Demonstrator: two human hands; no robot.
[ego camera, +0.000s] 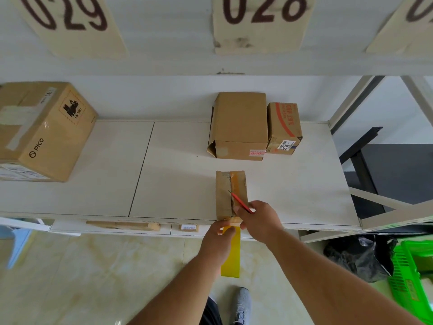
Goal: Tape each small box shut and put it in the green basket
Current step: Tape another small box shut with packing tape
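A small brown box [226,193] lies at the front edge of the white shelf [164,172], with a strip of yellowish tape along its top seam. My left hand [219,240] pinches the yellow tape roll [230,259], which hangs below the shelf edge at the box's near end. My right hand [260,221] holds a thin red tool [241,202] whose tip lies on the taped seam. The green basket [412,275] stands on the floor at the lower right, partly cut off by the frame.
Two more brown boxes [241,123] [283,125] stand side by side farther back on the shelf. A large PICO carton [44,132] sits at the left. A black plastic bag [358,256] lies beside the basket. Metal frame struts [384,202] cross on the right.
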